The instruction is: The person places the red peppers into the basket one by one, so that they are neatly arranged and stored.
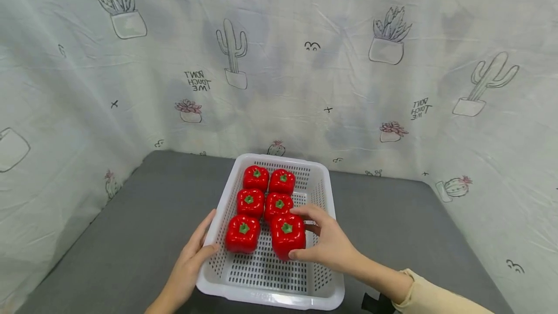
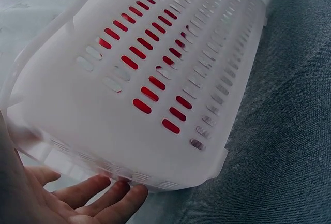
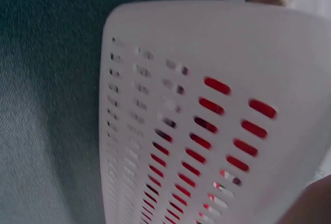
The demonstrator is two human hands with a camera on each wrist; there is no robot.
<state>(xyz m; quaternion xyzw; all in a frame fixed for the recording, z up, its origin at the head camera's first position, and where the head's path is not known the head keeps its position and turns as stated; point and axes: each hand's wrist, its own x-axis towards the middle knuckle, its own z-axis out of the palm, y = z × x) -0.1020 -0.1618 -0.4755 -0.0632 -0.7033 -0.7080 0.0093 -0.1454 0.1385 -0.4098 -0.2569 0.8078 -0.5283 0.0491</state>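
Note:
A white perforated plastic basket [image 1: 270, 297] sits on the grey surface with several red bell peppers [image 1: 242, 234] inside, standing in two columns with green stems up. My left hand [image 1: 188, 263] grips the basket's left rim, thumb on top and fingers along the outer wall; the left wrist view shows its fingers [image 2: 121, 200] under the basket's end. In my right hand [image 1: 327, 241] is the nearest bell pepper [image 1: 287, 241] of the right column, pinched between thumb and fingers from its right side. Through the slots of the basket wall [image 3: 217, 38], red shows in the right wrist view.
Grey cloth [image 1: 144, 231] covers the table on both sides of the basket. A pale curtain [image 1: 279, 86] printed with potted cacti hangs behind and at the sides. Near the right forearm lies a small black object [image 1: 377, 303].

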